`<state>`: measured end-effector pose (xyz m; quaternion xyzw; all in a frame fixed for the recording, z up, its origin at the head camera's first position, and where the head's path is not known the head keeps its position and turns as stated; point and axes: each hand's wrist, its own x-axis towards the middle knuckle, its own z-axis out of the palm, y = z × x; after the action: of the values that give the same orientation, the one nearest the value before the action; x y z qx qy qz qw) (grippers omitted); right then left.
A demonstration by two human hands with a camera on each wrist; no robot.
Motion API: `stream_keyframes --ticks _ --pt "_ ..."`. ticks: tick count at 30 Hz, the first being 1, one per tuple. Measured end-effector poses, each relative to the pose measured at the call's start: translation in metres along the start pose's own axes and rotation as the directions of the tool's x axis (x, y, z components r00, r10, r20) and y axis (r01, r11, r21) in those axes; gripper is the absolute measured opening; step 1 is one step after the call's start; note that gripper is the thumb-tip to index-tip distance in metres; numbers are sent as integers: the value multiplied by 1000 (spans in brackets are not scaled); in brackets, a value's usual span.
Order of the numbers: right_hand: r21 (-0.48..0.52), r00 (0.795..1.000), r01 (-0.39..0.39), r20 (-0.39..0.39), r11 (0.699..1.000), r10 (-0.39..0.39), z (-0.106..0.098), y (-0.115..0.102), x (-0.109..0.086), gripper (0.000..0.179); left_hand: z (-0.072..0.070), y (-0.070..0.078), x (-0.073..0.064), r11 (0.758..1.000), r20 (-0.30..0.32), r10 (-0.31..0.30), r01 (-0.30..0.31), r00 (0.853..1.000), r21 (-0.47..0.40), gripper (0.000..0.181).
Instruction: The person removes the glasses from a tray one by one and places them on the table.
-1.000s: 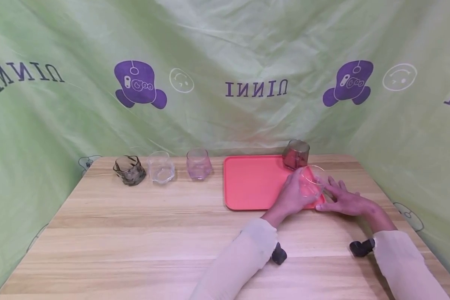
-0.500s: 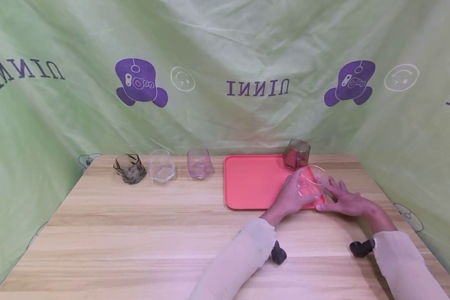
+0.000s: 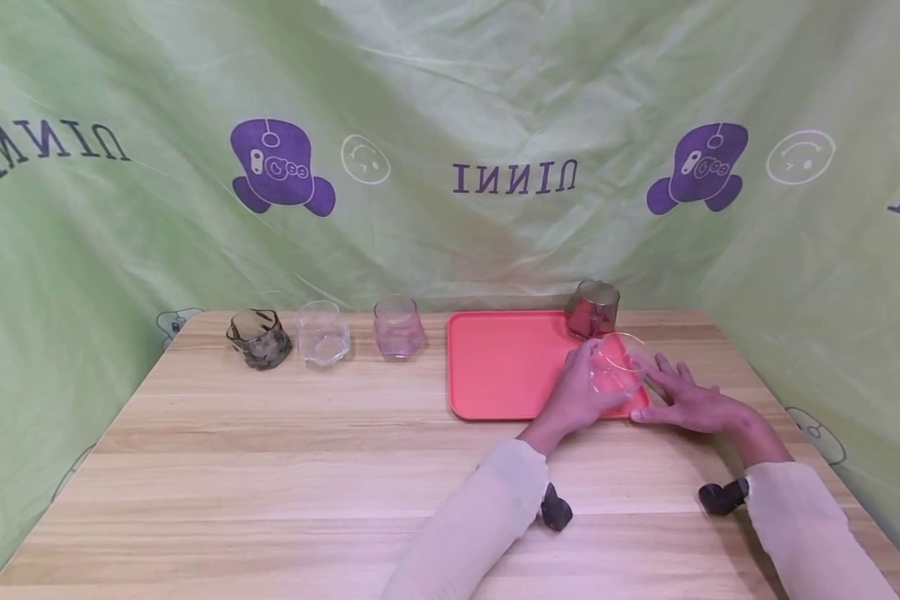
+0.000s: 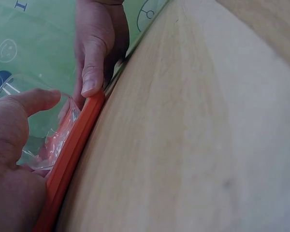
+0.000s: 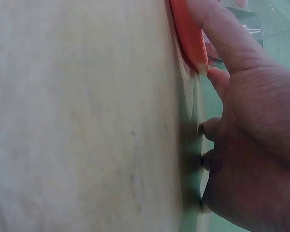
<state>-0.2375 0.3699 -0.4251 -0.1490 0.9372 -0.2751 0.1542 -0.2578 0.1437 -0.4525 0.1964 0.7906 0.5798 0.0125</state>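
Note:
My left hand (image 3: 573, 396) grips a clear glass tumbler (image 3: 615, 373) at the front right of the red tray (image 3: 502, 367). In the left wrist view its thumb lies across the tumbler's near side; whether the base touches the tray is hard to tell. My right hand (image 3: 693, 404) rests at the tray's front right corner, fingers spread and the thumb touching the rim. The right wrist view shows the other fingertips down on the table beside the tray. A dark grey glass (image 3: 592, 310) stands upright at the tray's back right corner.
Left of the tray, a pink-tinted glass (image 3: 398, 327), a clear glass (image 3: 322, 335) and a smoky wavy-rimmed glass (image 3: 260, 340) stand in a row on the wooden table (image 3: 285, 475). A green printed curtain (image 3: 420, 242) hangs behind the table and at its sides.
My left hand has shifted slightly to the left with the clear tumbler, which has come away a little from the right hand. The right hand has stayed at the tray corner.

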Motion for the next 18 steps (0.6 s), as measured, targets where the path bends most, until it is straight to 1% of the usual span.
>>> stream_keyframes --ticks 6,12,18 --pt "-5 1000 6 -4 1000 -6 1 0 -1 96 0 -1 -2 1000 -5 6 -6 1000 -8 84" --pt "-2 1000 -6 -2 1000 6 2 -2 -2 97 -1 -1 -3 1000 -18 4 -4 1000 -7 85" --pt "1 1000 -16 -3 1000 16 1 -2 -1 97 -8 2 -4 1000 -9 -12 11 1000 -23 87"
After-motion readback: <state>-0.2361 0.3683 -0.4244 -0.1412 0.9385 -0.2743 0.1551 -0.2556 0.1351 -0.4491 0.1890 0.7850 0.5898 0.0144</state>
